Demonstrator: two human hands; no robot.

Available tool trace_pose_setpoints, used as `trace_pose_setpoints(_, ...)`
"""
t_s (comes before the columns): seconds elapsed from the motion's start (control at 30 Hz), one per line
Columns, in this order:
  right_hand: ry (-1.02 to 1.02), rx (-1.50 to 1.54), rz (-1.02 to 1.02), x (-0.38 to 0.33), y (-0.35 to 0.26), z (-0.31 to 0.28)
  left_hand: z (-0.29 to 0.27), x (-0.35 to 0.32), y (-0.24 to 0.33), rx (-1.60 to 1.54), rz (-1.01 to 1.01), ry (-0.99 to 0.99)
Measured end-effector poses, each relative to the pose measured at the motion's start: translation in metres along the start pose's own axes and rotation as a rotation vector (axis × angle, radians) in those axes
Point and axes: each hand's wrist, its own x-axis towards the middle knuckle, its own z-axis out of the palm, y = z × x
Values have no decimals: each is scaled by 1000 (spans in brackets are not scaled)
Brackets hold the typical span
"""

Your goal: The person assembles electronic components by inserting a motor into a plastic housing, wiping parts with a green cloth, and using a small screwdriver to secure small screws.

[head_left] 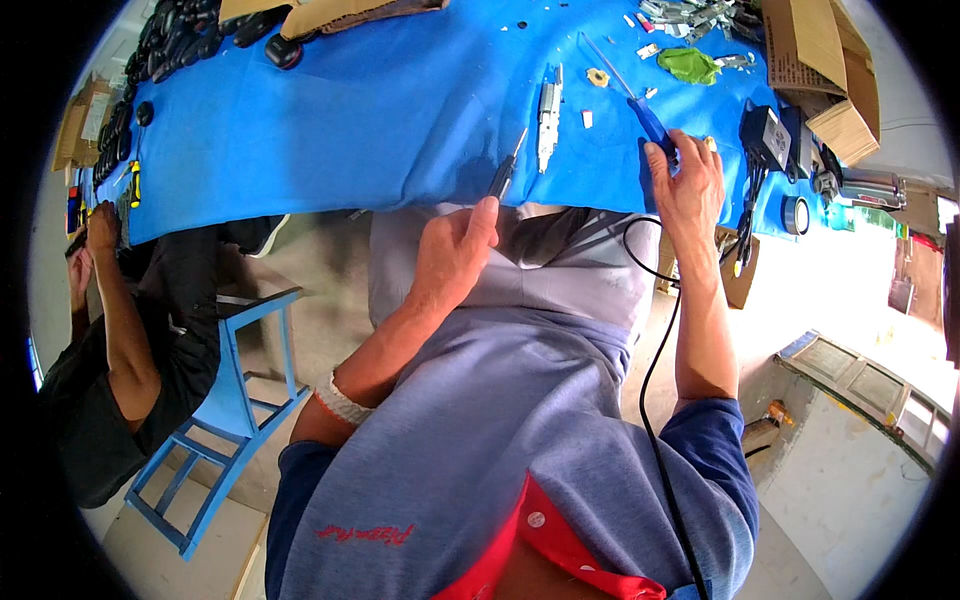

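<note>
My left hand (pixel 452 250) hangs just below the edge of the blue-covered table (pixel 330 130) and grips a slim screwdriver (pixel 506 168) whose tip points up over the cloth. My right hand (pixel 686 185) rests on the table edge, closed around the blue handle of a soldering iron (pixel 640 108); its thin tip points to the upper left and its black cord (pixel 650 380) runs down across my lap. A long silver metal part (pixel 547 115) lies on the cloth between the two hands. A small yellowish ring-shaped piece (pixel 598 77) sits beyond it.
A black power adapter (pixel 765 135) and a roll of tape (pixel 796 214) lie at the right table edge, cardboard boxes (pixel 820 60) behind. A green cloth (pixel 688 64) and small metal parts lie far right. Black items (pixel 175 35) pile up far left. Another person (pixel 110 330) sits left, beside a blue chair (pixel 230 400).
</note>
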Motion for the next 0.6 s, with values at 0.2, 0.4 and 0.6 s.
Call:
trace_pose_setpoints(0.2,-25,182,149,0,9,6,-1,-2,8,-68,-128,6)
trace_pose_setpoints(0.4,-204,781,503,-13,-7,-42,-2,-3,11,-107,-142,26)
trace_pose_setpoints(0.6,-271,1107,598,-36,-11,-66,-8,1,13,-95,-76,64)
